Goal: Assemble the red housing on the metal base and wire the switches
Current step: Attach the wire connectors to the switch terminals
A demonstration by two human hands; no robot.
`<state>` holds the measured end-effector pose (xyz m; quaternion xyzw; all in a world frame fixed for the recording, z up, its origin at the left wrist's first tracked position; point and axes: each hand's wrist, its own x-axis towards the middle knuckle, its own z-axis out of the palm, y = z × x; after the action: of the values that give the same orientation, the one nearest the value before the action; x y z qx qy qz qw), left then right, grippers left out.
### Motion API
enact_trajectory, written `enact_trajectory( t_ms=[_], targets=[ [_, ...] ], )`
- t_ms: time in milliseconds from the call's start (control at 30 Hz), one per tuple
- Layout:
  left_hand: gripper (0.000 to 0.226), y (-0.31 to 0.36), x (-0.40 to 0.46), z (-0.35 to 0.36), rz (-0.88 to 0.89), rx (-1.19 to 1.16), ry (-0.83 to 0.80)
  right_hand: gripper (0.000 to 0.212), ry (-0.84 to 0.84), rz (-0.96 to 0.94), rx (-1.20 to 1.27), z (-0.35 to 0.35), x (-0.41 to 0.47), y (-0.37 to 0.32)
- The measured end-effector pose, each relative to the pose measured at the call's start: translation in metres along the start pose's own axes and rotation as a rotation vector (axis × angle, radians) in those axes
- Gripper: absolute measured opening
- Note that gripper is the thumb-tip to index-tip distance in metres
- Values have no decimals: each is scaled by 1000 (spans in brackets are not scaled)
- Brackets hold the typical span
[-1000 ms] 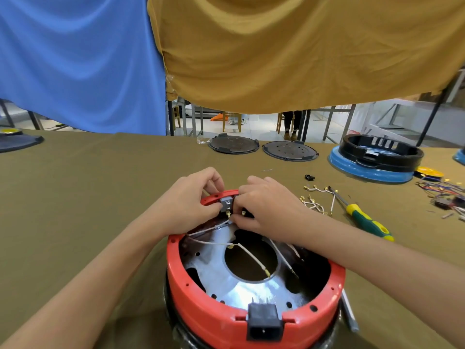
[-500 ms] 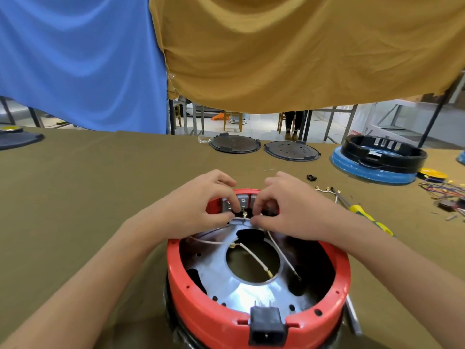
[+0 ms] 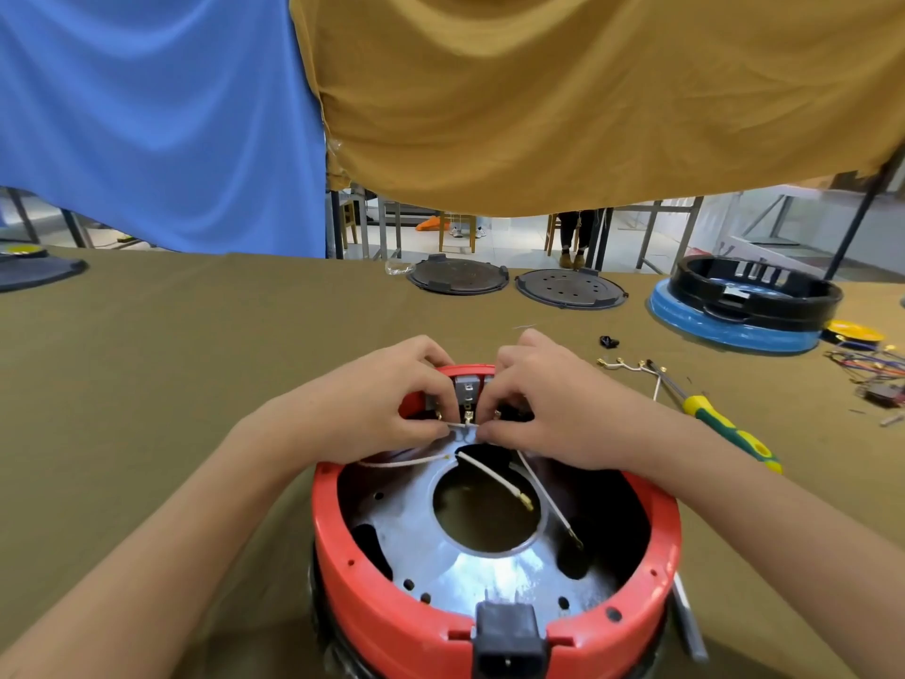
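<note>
- Left hand (image 3: 382,409): bare, no glove, ring or watch visible.
- Right hand (image 3: 553,414): bare, likewise unadorned.
- Both forearms: uncovered, no sleeve in view.

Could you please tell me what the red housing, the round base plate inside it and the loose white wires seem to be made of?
The red housing looks like moulded plastic: uniform colour, soft sheen, rounded rim with small holes. The base plate looks like bare sheet metal: silvery, with a bright mirror-like glare and punched holes. The white wires seem to have a matt, possibly woven sleeve, ending in brass-coloured metal terminals.
</note>
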<state>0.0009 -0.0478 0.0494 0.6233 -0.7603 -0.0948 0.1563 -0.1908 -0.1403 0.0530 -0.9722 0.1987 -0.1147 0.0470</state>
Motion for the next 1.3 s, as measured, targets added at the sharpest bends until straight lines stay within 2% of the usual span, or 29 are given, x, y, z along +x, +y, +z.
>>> enact_trajectory(
  t_ms=[333, 533, 633, 733, 900, 1133, 1300],
  targets=[
    [9, -4, 2, 1, 3, -16, 18, 15, 50, -20, 38, 2, 3, 4],
    [1, 4, 16, -11, 17, 86, -67, 17, 32, -11, 38, 1, 5, 3],
    [11, 9, 26, -7, 47, 122, -40, 16, 30, -7, 36, 1, 4, 4],
    [13, 4, 25, 1, 67, 68, 27, 18, 25, -6, 46, 2, 4, 3],
    [30, 1, 23, 2, 67, 17, 69, 17, 31, -15, 59, 1, 4, 4],
    [27, 1, 22, 2, 37, 0, 90, 21, 30, 5, 45, 1, 4, 2],
    [28, 0, 21, 3, 45, 12, 99, 31, 157, 57, -20, -1, -4, -3]
  ],
)
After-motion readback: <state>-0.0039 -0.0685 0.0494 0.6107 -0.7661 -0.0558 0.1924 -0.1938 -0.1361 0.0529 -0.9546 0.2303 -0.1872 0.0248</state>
